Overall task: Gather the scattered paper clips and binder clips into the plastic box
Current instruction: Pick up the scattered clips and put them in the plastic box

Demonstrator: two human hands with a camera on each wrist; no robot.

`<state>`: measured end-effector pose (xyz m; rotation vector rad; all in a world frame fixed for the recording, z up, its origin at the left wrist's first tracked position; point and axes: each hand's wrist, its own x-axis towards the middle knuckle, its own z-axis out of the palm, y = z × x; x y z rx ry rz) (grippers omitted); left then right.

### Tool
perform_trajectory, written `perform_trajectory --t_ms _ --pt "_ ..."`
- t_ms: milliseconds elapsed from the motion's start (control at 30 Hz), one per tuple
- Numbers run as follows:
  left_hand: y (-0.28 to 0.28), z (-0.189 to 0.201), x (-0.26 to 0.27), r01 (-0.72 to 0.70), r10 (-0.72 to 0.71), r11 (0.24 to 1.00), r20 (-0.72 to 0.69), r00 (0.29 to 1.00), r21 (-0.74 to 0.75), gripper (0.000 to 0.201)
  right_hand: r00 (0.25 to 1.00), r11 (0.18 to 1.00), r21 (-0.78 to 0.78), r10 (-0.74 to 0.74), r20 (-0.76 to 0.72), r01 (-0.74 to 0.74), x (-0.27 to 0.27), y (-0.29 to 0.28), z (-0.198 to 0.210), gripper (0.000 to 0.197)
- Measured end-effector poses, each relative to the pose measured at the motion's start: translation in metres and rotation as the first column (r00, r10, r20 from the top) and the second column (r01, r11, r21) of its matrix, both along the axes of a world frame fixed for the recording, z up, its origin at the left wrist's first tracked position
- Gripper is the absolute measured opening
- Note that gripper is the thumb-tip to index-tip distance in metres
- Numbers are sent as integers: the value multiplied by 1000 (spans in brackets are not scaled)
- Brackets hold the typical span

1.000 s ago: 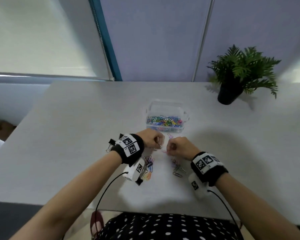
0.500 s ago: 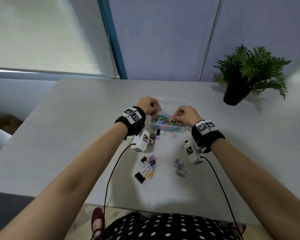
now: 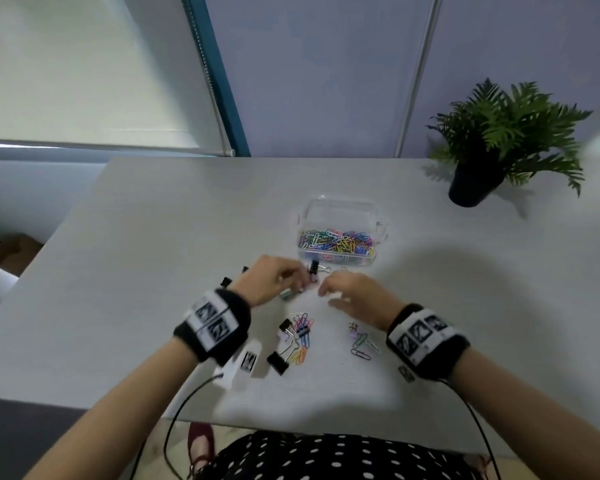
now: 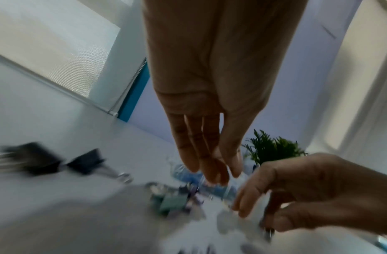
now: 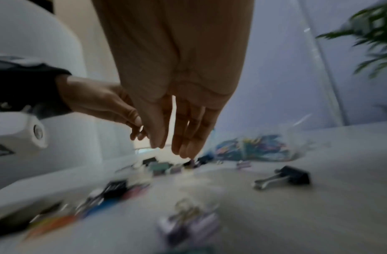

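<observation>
The clear plastic box (image 3: 340, 206) stands mid-table, its floor covered with coloured paper clips (image 3: 336, 241). Just in front of it lie a small black binder clip (image 3: 314, 266) and a green binder clip (image 3: 286, 295). My left hand (image 3: 300, 282) hovers over them, fingers pointing down and holding nothing in the left wrist view (image 4: 216, 173). My right hand (image 3: 326, 291) hangs beside it with thumb and fingers apart, empty (image 5: 173, 147). Nearer me lie a heap of paper clips and black binder clips (image 3: 297, 337) and a smaller heap (image 3: 361, 341).
A potted fern (image 3: 499, 140) stands at the table's back right. Two black binder clips (image 3: 226, 281) lie left of my left hand. The white table (image 3: 136, 254) ends close to my body, and cables hang from both wrists.
Both hands have drawn back from over the box toward me. They now hang over the loose clips in front of it. Their fingers have loosened.
</observation>
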<state>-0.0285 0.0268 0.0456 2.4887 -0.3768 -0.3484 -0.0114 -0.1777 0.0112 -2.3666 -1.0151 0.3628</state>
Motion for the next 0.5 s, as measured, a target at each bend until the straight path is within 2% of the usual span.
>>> perform_trajectory --t_ms 67,100,200,300,400,500 --pt "10 -20 -34 -40 46 994 -60 997 101 12 991 982 -131 127 -52 -133 -16 14 -5 30" --pt "13 -28 -51 -86 101 986 -100 990 145 21 986 972 -167 163 -36 -166 -20 22 -6 38" --pt "15 -44 -89 -137 178 972 -219 959 191 69 969 933 -282 243 37 -224 -20 42 -12 60" --pt "5 -53 -101 -147 178 972 -168 969 186 99 961 913 -341 265 80 -224 -21 51 -20 53" --pt "-3 -61 -98 -163 186 973 -132 974 163 99 981 956 -234 190 45 -174 -18 45 -25 37" --pt "-6 -62 -95 -154 172 974 -101 980 164 81 992 980 -155 127 -8 -127 -12 33 -28 27"
